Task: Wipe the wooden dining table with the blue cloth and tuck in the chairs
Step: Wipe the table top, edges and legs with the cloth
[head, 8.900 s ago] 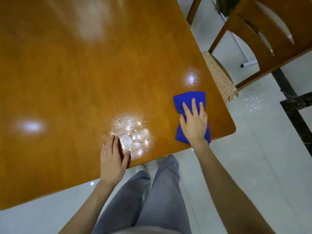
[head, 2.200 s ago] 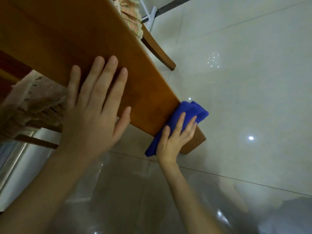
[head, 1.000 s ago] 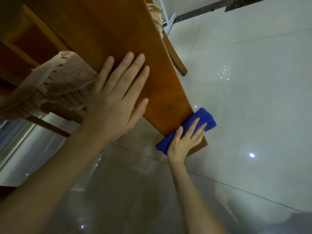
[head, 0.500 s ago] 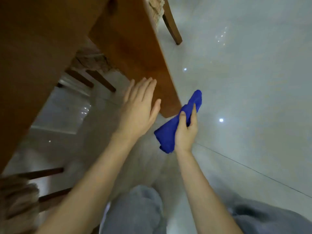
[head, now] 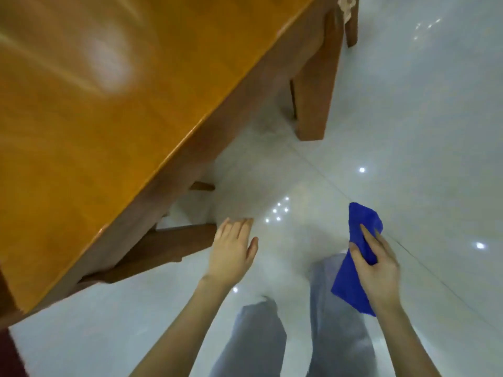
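The left hand (head: 232, 251) is no longer laid flat against the wooden dining table (head: 95, 118); it is held clear of it over the floor (head: 408, 131), fingers straight. The blue cloth (head: 349, 284) is taken off the table's corner and is now gripped in the right hand (head: 378, 265), well apart from the table.

- Glossy pale tiled floor (head: 408, 118), filling the right side and bottom of view.
- Thin grout line (head: 326, 178) crosses the floor diagonally toward the lower right.
- Cluster of small light glints (head: 279, 210) mid-floor.
- Two single bright spots (head: 361, 170) (head: 480, 245) farther right.
- Grey trouser legs (head: 258, 341) at the bottom edge.
- Dark red patch (head: 9, 357) in the bottom-left corner; can't identify it.
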